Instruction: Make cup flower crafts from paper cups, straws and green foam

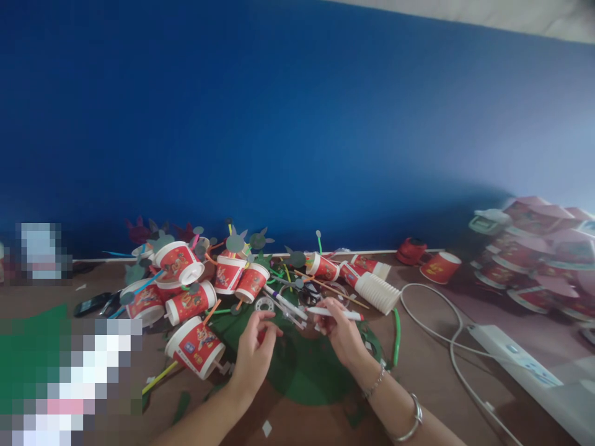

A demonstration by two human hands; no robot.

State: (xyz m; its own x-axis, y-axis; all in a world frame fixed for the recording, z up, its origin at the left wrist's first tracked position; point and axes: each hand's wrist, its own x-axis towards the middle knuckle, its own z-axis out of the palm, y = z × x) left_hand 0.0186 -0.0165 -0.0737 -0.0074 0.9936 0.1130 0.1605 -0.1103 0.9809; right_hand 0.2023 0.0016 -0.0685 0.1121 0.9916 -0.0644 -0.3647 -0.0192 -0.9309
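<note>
In the head view my right hand (343, 331) is closed round a white marker (341, 313) with a red end, held almost level above the green paper (309, 384). My left hand (257, 344) hovers at the left side of that paper, thumb and curled fingers apart, with nothing visible in it. Just beyond it lie a roll of tape (264, 305) and another white marker (290, 305) with a dark end. A red paper cup (198, 345) with printed figures lies tipped over to the left of my left hand.
Several red cups with straws and paper cutouts (236, 241) crowd the back left. A nested cup stack (379, 292) lies right of centre. On the right are a white cable (458, 322), a power strip (515, 359) and piled red cups (543, 260). A blue wall (279, 124) stands behind.
</note>
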